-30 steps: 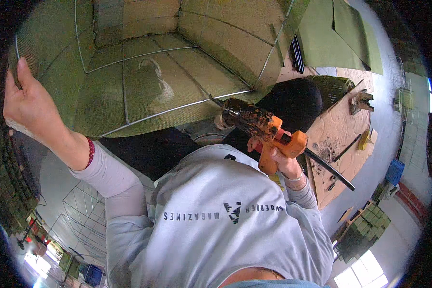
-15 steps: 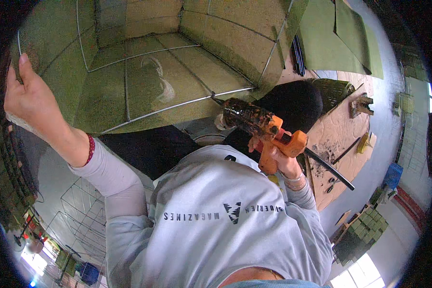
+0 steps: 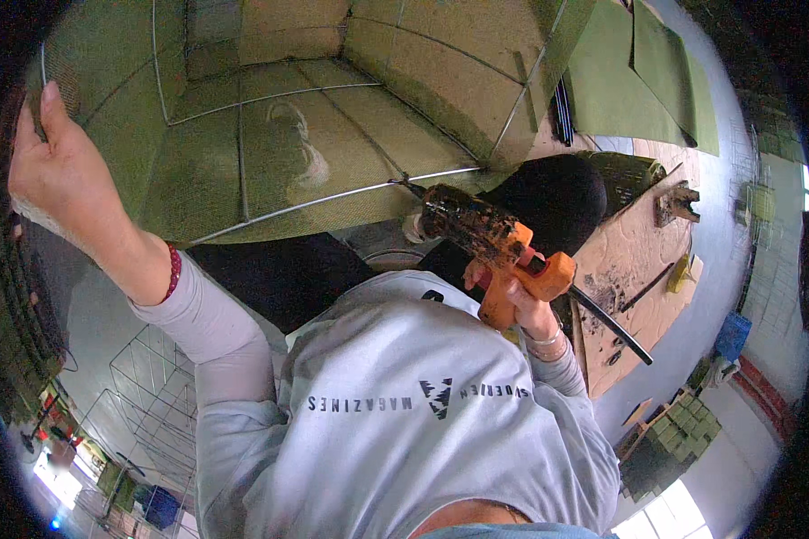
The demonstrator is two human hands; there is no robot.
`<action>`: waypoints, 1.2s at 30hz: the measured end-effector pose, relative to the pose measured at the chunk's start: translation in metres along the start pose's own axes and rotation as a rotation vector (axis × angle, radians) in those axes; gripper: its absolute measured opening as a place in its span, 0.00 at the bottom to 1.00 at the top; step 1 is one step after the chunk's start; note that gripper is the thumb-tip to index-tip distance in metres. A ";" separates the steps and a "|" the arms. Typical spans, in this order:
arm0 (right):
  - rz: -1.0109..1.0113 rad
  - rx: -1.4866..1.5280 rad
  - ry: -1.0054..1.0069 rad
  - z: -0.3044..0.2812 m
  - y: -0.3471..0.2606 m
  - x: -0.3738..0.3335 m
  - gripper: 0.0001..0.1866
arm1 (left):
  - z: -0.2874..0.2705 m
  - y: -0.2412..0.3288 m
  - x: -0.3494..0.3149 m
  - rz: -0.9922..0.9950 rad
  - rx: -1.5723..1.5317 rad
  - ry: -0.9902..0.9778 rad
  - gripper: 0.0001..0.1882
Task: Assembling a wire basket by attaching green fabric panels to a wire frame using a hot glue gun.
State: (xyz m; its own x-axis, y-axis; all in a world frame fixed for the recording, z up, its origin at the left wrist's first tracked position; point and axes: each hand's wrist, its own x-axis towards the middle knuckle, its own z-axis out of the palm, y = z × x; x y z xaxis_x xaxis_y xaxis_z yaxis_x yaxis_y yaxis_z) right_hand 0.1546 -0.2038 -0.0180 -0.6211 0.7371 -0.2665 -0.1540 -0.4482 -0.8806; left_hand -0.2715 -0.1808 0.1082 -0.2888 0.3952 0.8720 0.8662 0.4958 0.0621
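An orange glue gun (image 3: 499,235), its front smeared with black glue, is gripped in my right hand (image 3: 532,314). A black glue stick (image 3: 613,327) sticks out of its back end. The nozzle touches or nearly touches the near wire bar (image 3: 333,198) of a box-shaped frame covered in green mesh (image 3: 198,171), where a cross wire meets that bar. My left hand (image 3: 76,193) is raised at the frame's left side, closed round its wire edge with the thumb pointing up. Some of its fingers are hidden in the dark rim of the picture.
To the right, a wooden board (image 3: 634,260) carries black glue smears, a dark stick and a yellow object (image 3: 680,273). Green sheet material (image 3: 661,81) lies beyond it. Bare wire frames (image 3: 148,395) stand at lower left. My dark-clad knee (image 3: 548,202) is beside the gun.
The mesh frame has shifted slightly to the right in the picture. The glue gun has turned a little, its stick's end swinging down and left. Both hands keep their holds.
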 end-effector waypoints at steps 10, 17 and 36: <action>-0.024 0.051 -0.034 0.009 0.004 0.008 0.25 | 0.002 -0.009 0.002 -0.006 0.018 -0.047 0.21; 0.008 0.039 -0.117 0.019 0.001 0.012 0.24 | 0.001 -0.014 0.003 -0.026 -0.047 -0.065 0.21; 0.023 0.107 -0.162 0.016 0.014 0.014 0.26 | 0.012 -0.002 0.002 -0.017 -0.077 0.000 0.12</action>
State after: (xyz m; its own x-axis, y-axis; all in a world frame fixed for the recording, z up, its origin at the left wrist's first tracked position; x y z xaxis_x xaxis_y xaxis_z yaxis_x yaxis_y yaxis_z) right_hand 0.1316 -0.2083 -0.0280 -0.7398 0.6386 -0.2119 -0.2137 -0.5217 -0.8259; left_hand -0.2788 -0.1720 0.1043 -0.3041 0.3872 0.8704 0.8900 0.4413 0.1146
